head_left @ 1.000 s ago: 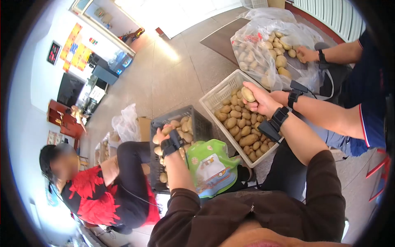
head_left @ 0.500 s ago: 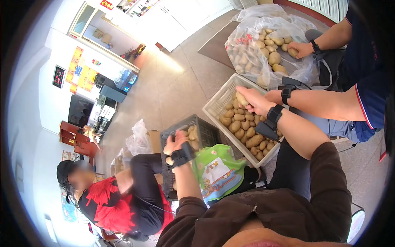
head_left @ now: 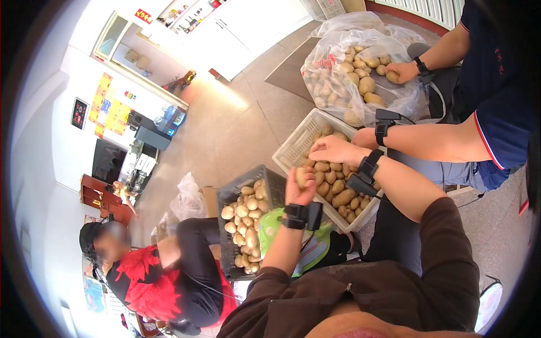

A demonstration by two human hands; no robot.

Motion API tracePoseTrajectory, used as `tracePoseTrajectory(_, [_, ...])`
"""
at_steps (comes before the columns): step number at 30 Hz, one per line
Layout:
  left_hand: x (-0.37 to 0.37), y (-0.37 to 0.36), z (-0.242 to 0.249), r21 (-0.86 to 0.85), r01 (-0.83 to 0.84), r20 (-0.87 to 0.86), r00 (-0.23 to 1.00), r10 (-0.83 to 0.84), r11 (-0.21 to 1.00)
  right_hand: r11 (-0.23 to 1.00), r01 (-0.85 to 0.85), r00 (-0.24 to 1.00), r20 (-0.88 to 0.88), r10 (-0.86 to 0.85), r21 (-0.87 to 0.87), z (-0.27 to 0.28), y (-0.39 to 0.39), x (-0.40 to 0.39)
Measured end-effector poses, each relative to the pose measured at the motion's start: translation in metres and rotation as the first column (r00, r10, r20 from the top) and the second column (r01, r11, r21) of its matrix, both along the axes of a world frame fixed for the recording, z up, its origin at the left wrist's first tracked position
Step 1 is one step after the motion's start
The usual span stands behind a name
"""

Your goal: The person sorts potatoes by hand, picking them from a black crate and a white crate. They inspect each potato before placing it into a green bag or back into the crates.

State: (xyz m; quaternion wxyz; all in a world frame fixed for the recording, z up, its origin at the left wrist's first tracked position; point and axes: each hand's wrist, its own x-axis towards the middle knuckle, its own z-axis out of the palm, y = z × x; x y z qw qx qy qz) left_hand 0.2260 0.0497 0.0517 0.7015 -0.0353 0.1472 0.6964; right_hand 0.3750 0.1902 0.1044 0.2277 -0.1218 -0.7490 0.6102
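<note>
A potato [head_left: 302, 177] sits in my left hand [head_left: 298, 194], whose fingers curl around it between the two crates. Just above it, my right hand [head_left: 337, 151] is over the white crate [head_left: 293, 147], fingers stretched to the left and no potato visible in them. Many potatoes [head_left: 344, 197] fill the white crate below my right wrist. To the left stands a black crate [head_left: 275, 183], also holding many potatoes [head_left: 243, 217]. A green printed cloth [head_left: 315, 250] lies over my leg, partly behind my left forearm.
At right, a co-worker's hand [head_left: 401, 72] grips a potato over a clear plastic bag [head_left: 321, 62] of potatoes; their other hand [head_left: 365, 138] is at the white crate's edge. A person in red and black [head_left: 152, 281] sits beside the black crate. A white bag [head_left: 189, 194] lies behind it.
My left hand has moved right from over the black crate and now holds a potato. My right hand, which held a potato, has shifted slightly left and down and shows none.
</note>
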Motion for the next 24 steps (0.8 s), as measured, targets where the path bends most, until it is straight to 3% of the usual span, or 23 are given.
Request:
tracePoseTrajectory(3, [-0.043,-0.025,0.029,-0.068,-0.195,0.01,0.981,0.196,0.978,0.98,0.034,0.996,0.083,-0.018,-0.196,0.015,0.0,0.01])
tracePoseTrajectory(6, [-0.104,-0.072,0.041,0.017,-0.194,-0.025,0.981,0.195,0.981,0.977,0.057,0.994,0.1,-0.037,-0.204,0.02,-0.002,0.01])
tracePoseTrajectory(8, [-0.136,-0.112,0.036,0.109,-0.331,-0.184,0.92,0.346,0.937,0.987,0.036,0.994,0.107,-0.019,-0.159,0.016,-0.002,0.006])
tracePoseTrajectory(10, [-0.142,-0.14,0.049,-0.157,-0.604,-0.08,0.797,0.599,0.782,0.991,0.008,0.991,0.131,0.01,-0.136,0.015,-0.001,0.005])
tracePoseTrajectory(11, [-0.15,-0.157,0.04,-0.178,-0.658,-0.106,0.752,0.651,0.732,0.991,-0.009,0.988,0.151,0.029,-0.136,0.016,0.0,0.006])
tracePoseTrajectory(12, [-0.2,-0.19,-0.019,-0.158,-0.82,-0.593,0.524,0.611,0.55,0.99,-0.025,0.984,0.172,0.048,-0.135,0.017,0.0,0.006])
tracePoseTrajectory(13, [-0.226,-0.22,-0.054,-0.186,-0.891,-0.707,0.413,0.573,0.413,0.99,-0.026,0.984,0.173,0.05,-0.14,0.017,0.0,0.006])
tracePoseTrajectory(17, [-0.217,-0.252,-0.059,-0.284,-0.916,-0.655,0.402,0.639,0.285,0.992,-0.019,0.979,0.197,0.044,-0.128,0.014,-0.003,0.008])
tracePoseTrajectory(21, [-0.217,-0.225,-0.044,-0.205,-0.894,-0.488,0.446,0.75,0.398,0.989,-0.016,0.977,0.209,0.047,-0.144,0.014,-0.006,0.008])
tracePoseTrajectory(24, [-0.213,-0.174,-0.021,-0.052,-0.722,-0.164,0.688,0.707,0.69,0.989,-0.005,0.967,0.252,0.041,-0.146,0.003,-0.003,0.001])
